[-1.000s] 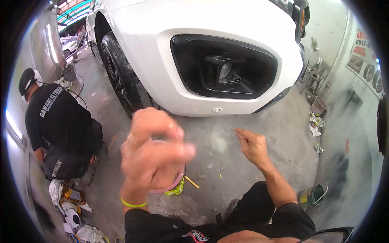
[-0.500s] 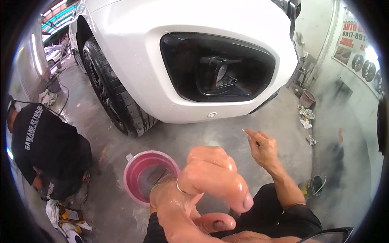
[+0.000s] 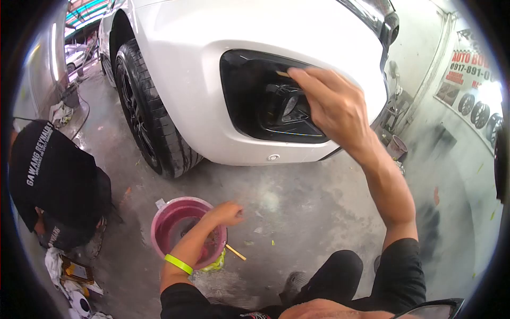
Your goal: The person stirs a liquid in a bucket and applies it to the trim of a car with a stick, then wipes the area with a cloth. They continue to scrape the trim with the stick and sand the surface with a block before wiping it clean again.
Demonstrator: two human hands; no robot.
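My right hand (image 3: pixel 337 106) is raised in front of the white bumper (image 3: pixel 186 85). It pinches a small pale-yellow piece (image 3: pixel 282 73) near the top of the black fog-light recess (image 3: pixel 249 101). My left hand (image 3: pixel 228 213), with a yellow-green band on its wrist, hangs by the right rim of the pink basin (image 3: pixel 159 234). Its fingers are curled and nothing shows in them. Some water and a dark object are inside the basin. A yellow stick (image 3: pixel 236 252) and a yellow-green item (image 3: pixel 215 264) lie beside it.
A person in a black shirt (image 3: pixel 53 165) crouches at the left. The front tyre (image 3: pixel 159 117) stands behind the basin. Bottles and cloths (image 3: pixel 77 271) lie at the lower left. A bucket (image 3: pixel 397 146) is near the right wall, where a poster (image 3: pixel 467 80) hangs.
My right hand has risen from above the floor to the fog-light recess. My left hand has gone from close to the camera down to the basin. The view has shifted slightly.
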